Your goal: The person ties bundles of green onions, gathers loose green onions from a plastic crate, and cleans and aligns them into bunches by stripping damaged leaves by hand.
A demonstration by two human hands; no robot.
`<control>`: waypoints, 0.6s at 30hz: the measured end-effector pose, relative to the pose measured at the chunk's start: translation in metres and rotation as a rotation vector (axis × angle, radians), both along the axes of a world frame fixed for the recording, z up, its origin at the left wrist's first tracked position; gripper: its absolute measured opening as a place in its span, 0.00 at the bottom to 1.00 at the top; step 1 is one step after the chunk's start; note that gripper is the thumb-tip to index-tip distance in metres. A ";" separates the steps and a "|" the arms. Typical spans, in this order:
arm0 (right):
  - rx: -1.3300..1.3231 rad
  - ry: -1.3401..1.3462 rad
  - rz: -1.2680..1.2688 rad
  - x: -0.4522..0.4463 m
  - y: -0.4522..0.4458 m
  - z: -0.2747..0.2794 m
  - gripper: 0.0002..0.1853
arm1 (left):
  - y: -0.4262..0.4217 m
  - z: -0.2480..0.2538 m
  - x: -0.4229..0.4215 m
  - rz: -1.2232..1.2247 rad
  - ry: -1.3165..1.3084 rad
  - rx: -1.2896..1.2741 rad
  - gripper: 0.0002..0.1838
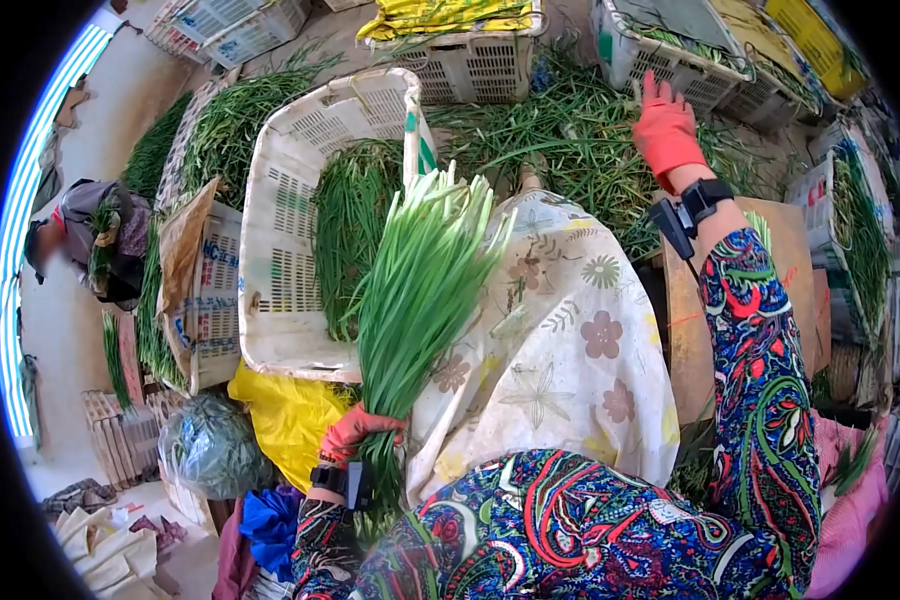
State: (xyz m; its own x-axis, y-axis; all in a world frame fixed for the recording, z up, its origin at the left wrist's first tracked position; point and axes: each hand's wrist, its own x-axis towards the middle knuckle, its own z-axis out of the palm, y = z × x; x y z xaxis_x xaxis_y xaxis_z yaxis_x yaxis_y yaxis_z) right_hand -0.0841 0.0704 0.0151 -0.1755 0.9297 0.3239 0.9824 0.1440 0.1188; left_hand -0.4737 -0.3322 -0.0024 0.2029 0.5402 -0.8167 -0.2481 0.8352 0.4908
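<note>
My left hand (362, 432), in a red glove, is closed round the leafy end of a thick bunch of garlic chives (415, 290). Their pale cut ends point up and away from me, over the side of a white plastic crate (278, 335). More chives (352, 230) lie inside that crate. My right hand (667, 130), also red-gloved, is stretched far forward with fingers apart and nothing in it. Beneath it are loose green leaves (590, 130) strewn on the floor. A flowered cloth (560, 330) covers my lap.
Crates stand ahead, one topped with yellow sheeting (450, 18), another grey-white (660, 60). A wooden board (695, 350) is at my right. A yellow bag (295, 415) and a clear plastic bag of greens (215, 445) sit at left. Another person (95, 240) bends further left, holding greens.
</note>
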 end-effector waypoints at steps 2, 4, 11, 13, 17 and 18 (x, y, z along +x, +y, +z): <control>0.206 0.208 0.270 -0.013 -0.015 -0.008 0.20 | 0.003 0.000 0.002 -0.025 0.000 0.039 0.13; -0.248 0.646 0.664 -0.055 -0.049 -0.019 0.18 | 0.005 -0.001 0.001 -0.065 0.011 0.052 0.13; -0.458 0.345 0.327 -0.161 -0.158 -0.068 0.30 | 0.008 0.010 0.008 -0.097 0.147 0.036 0.19; -0.779 0.344 0.299 -0.158 -0.153 -0.052 0.34 | 0.007 0.007 0.008 -0.098 0.166 0.049 0.20; -0.955 0.583 0.247 -0.155 -0.149 -0.052 0.31 | 0.009 0.004 0.011 -0.117 0.122 0.109 0.16; -0.958 0.661 0.221 -0.156 -0.149 -0.055 0.29 | 0.011 0.003 0.011 -0.141 0.125 0.131 0.13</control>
